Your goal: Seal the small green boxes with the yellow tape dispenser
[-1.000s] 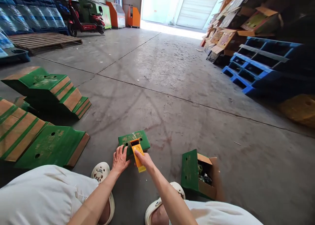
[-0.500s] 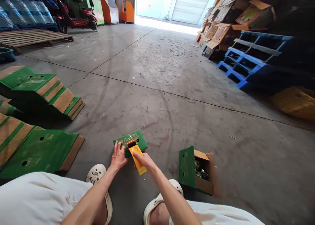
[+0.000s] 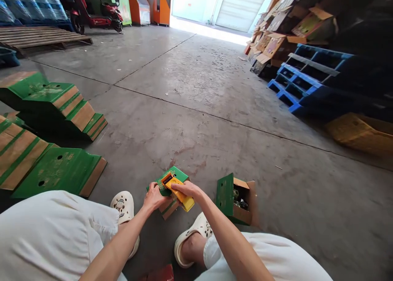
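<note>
A small green cardboard box point(image 3: 175, 171) with brown sides is on the floor in front of me, between my feet. My left hand point(image 3: 155, 197) grips its near left side, fingers curled over the edge. In my right hand point(image 3: 188, 189) is a yellow handheld tool point(image 3: 181, 195) with an orange-rimmed dark opening at its front; its kind is unclear. That front end lies over the box's top, near my left fingers, and hides part of the surface. Whether the tool touches the box I cannot tell.
An open green box point(image 3: 225, 197) with dark contents stands right of my foot. Green boxes point(image 3: 61, 170) are piled at left. Blue pallets point(image 3: 294, 84) and brown cartons point(image 3: 270, 45) stand at right. Part of a red object point(image 3: 159, 273) shows at the bottom edge.
The green box has turned and tilted, so a brown side now shows. Both hands and the yellow tool have shifted slightly right, and the tool lies at a flatter angle. The view has shifted too.
</note>
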Motion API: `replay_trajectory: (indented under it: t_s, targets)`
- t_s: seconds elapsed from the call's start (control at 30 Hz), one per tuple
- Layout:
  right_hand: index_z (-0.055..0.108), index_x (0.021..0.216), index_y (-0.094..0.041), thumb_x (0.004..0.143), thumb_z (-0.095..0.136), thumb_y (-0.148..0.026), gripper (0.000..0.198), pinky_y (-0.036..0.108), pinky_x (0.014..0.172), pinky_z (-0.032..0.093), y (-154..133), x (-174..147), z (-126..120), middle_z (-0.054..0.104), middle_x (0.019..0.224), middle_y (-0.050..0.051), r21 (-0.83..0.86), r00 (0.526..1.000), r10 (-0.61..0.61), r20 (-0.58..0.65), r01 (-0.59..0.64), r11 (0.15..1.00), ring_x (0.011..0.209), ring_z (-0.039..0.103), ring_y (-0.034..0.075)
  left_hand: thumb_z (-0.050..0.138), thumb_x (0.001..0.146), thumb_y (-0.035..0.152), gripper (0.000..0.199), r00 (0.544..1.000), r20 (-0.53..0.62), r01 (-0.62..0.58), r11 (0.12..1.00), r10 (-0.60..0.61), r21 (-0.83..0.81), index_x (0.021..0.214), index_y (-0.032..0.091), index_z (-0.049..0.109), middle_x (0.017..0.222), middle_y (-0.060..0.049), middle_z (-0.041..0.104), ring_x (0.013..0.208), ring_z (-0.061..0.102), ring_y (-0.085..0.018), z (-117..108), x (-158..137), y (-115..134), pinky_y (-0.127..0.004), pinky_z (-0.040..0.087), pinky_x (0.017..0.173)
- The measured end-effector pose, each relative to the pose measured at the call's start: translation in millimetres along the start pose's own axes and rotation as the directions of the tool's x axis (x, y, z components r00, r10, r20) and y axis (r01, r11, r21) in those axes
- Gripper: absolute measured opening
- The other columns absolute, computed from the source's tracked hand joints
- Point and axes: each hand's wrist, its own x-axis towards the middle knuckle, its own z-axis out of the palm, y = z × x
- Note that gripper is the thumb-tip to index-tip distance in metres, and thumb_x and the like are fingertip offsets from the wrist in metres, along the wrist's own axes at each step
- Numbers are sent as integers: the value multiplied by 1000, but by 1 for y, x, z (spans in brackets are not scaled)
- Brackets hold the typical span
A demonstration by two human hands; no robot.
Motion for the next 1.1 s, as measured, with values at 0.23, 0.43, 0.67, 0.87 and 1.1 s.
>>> replay_trajectory:
  t_s: [0.23, 0.43, 0.67, 0.87, 1.1]
  targets:
    - [67, 74, -17, 97, 67, -62, 50, 25, 54, 53, 2, -64, -32, 71, 64, 6, -107, 985, 33, 172, -15, 994, 52, 63, 16, 77, 77, 67, 55, 1000, 15, -2, 997, 3, -72, 105, 19, 75, 127, -12, 77, 116, 71, -32, -33, 29, -21, -32, 52, 89]
    - [65, 76, -20, 89, 69, -74, 56, 22, 48, 44, 16, -96, -33, 69, 63, 3, -144, 989, 68, 130, -49, 988, 50, 60, 15, 74, 82, 70, 58, 1000, 20, -4, 998, 5, -55, 112, 21, 76, 121, -12, 80, 117, 72, -33, -39, 41, -31, -31, 50, 85]
    - [61, 80, -21, 87, 70, -75, 55, 22, 51, 49, 24, -112, -31, 68, 63, 1, -129, 993, 88, 84, -77, 989, 54, 64, 16, 74, 83, 70, 65, 999, -11, 38, 998, -39, -47, 124, 20, 74, 132, -14, 77, 124, 70, -34, -31, 38, -30, -33, 51, 91]
    - [61, 78, -20, 95, 66, -67, 50, 22, 48, 46, 45, -100, -36, 70, 62, 3, -178, 988, 130, 86, -113, 977, 50, 63, 15, 71, 89, 67, 63, 999, -21, 47, 994, -49, -95, 129, 19, 73, 132, -14, 77, 125, 70, -34, -33, 39, -34, -34, 53, 94]
    - [60, 75, -22, 100, 64, -52, 39, 27, 56, 56, 44, -53, -12, 68, 59, 4, -128, 992, 111, 64, -102, 986, 57, 70, 21, 65, 98, 50, 68, 966, -259, -15, 997, -6, -79, 156, 17, 52, 155, -17, 61, 141, 60, -31, -36, 42, -30, -38, 48, 114]
